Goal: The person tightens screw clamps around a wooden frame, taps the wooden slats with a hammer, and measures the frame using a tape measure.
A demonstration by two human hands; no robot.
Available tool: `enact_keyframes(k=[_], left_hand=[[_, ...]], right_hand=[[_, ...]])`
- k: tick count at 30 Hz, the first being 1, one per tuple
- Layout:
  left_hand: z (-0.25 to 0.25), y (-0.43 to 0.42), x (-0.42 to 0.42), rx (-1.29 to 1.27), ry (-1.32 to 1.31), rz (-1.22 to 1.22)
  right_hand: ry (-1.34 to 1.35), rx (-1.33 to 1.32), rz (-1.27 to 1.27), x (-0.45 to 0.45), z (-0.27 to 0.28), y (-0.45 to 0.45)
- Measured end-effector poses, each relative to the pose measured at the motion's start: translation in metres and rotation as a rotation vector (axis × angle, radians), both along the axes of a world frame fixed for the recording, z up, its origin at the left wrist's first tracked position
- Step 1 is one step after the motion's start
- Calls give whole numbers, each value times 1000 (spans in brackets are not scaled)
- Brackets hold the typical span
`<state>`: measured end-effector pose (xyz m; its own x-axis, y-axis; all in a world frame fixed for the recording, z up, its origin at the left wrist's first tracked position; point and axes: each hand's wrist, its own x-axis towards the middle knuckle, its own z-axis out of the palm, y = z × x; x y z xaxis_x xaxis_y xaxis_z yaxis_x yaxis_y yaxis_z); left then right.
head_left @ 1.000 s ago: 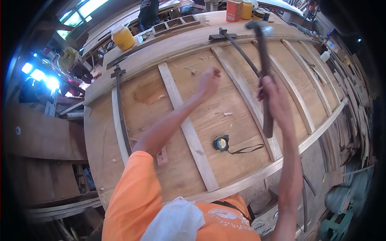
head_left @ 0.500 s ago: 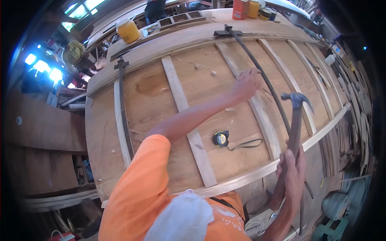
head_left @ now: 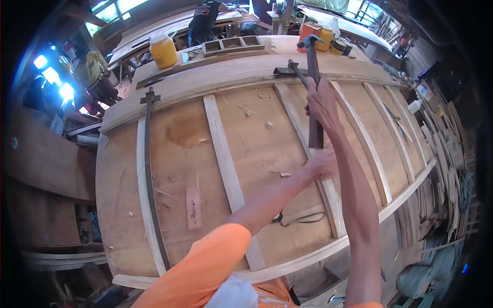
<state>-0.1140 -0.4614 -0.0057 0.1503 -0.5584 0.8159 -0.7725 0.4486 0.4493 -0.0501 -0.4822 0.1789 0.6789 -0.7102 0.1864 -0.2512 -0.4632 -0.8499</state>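
My right hand [head_left: 322,102] is closed around the wooden handle of a claw hammer [head_left: 314,66], held up with its head toward the far edge of the panel. Beneath the hammer, my left hand [head_left: 321,164] is low over a wooden slat [head_left: 334,210]; my right forearm hides its fingertips. A clamp bar [head_left: 299,74] runs near both hands, largely covered by the right arm. Under my left forearm lies a tape measure, mostly hidden, its wrist strap [head_left: 310,219] showing.
The framed plywood panel [head_left: 174,179] carries several slats, a second bar clamp [head_left: 149,154] and a marked wood scrap [head_left: 193,208]. A yellow jug [head_left: 163,51] and other containers stand beyond it. Two people are in the background, one in a dark shirt [head_left: 205,20]. Stacked boards [head_left: 441,149] line the right.
The hammer has risen from the lower right to above the left hand. My left hand sits lower in the view, which has shifted. The marked wood scrap has come into sight.
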Motion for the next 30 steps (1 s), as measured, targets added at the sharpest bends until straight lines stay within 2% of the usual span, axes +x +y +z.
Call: enact_keyframes(k=[1,4,6,7,9,11,13,15,17,18,19,21,23,25,26,28,30], left_hand=[[5,5,1,-84,-73,25],[9,7,4,144,51,-108],[11,5,6,278,136,-189],[2,-2,7,269,138,-180],[-22,-18,8,217,220,-264],[-24,-24,13,187,316,-353],[-17,-18,8,176,475,-487],[-20,-14,5,170,601,-589],[-24,-12,5,174,649,-627],[-25,-11,3,184,619,-599],[-25,-11,4,194,545,-534],[-25,-8,4,203,449,-423],[-23,-5,5,213,366,-330],[-19,-1,6,225,286,-241],[-21,0,4,237,233,-185],[-17,2,1,253,103,-59],[-16,0,2,264,11,28]], right_hand=[[23,-29,-1,16,-3,-3],[57,-98,-26,51,-24,-11],[64,-149,-43,74,-64,-28],[140,-245,-48,87,-106,-50],[213,-347,-56,94,-110,-50],[315,-98,-49,84,-76,-26],[259,-127,-82,81,-67,-16],[202,-148,-120,85,-88,-20],[109,-408,-177,93,-127,-35],[296,-413,-57,91,-128,-41],[286,-415,-63,90,-123,-50],[349,-114,-25,83,-67,-25],[345,-145,-48,85,-65,-19],[136,-529,-218,87,-93,-29],[143,-524,-229,84,-93,-28],[458,-185,-49,86,-78,-32],[464,-137,2,84,-47,-42]])
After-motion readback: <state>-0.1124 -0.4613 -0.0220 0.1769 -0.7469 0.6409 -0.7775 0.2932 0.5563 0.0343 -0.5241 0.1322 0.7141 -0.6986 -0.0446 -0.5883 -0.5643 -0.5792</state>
